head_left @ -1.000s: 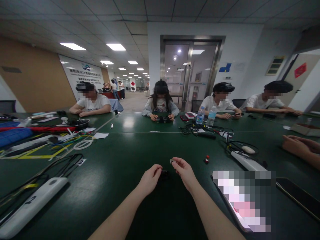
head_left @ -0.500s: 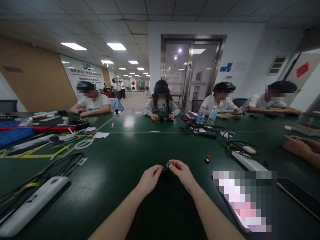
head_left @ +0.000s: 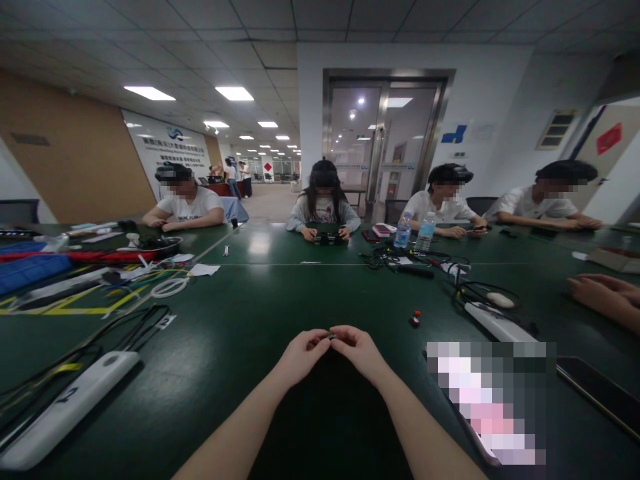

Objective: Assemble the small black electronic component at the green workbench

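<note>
Above the green table [head_left: 260,300], my left hand [head_left: 303,355] and my right hand [head_left: 357,350] meet at their fingertips in the middle of the view. Both are closed in a pinch around something small between them. The fingers hide most of it, and I cannot make out what it is. To the right of my right hand lies a small red and dark item [head_left: 415,321] with an orange-red piece [head_left: 417,313] just behind it.
A white power strip [head_left: 70,407] lies at the left. A phone [head_left: 475,407], a dark phone [head_left: 600,390] and another power strip [head_left: 500,325] are at the right. Cables and two bottles [head_left: 403,231] stand farther back. Several people sit around; someone's hands [head_left: 605,297] rest at the right edge.
My hands have come together, their fingertips now meeting. The small light-coloured piece that showed in my right fingers is now mostly covered.
</note>
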Motion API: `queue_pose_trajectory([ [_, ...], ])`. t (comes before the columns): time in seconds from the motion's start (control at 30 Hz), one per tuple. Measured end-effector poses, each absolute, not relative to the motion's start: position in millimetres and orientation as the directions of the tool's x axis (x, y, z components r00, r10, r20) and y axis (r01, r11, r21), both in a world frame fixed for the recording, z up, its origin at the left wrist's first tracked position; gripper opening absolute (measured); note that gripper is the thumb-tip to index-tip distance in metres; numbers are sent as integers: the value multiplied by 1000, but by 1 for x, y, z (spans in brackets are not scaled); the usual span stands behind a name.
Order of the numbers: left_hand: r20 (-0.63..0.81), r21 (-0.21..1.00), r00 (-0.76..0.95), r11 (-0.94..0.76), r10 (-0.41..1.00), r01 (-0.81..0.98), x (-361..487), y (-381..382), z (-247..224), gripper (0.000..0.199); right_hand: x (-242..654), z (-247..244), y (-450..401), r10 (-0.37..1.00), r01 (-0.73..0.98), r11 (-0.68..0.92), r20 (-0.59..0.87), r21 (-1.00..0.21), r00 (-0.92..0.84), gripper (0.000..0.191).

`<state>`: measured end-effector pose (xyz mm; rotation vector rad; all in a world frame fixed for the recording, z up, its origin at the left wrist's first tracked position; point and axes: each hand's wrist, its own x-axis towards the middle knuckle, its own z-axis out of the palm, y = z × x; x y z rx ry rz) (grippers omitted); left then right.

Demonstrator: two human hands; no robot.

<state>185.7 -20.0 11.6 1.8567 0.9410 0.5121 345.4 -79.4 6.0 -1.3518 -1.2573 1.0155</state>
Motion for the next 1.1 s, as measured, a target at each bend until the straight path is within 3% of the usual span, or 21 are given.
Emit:
queue_pose_trajectory([
  [0.23,-5,884,646,-299,763,360,187,-21,9,33,344,10,-81,994,206,19,40,-978,101,29],
  [0.47,14,862,637,-332,771,384,183,-13,3,31,350,8,-77,967,137,-46,-9,-990,255,29],
  [0.73,-19,875,592,-274,806,400,142,18,0,34,359,2,-75,968,55,-85,-69,-995,243,30],
  [0.87,-14,879,454,-205,891,431,85,42,2,42,360,2,-76,970,45,-92,-79,-995,230,30],
  [1.0,19,867,211,-121,977,483,10,63,1,51,359,3,-77,974,48,-83,-71,-995,213,30],
  [1.1,62,818,41,-74,997,571,-33,67,0,48,359,3,-77,973,68,-93,-76,-993,216,30],
])
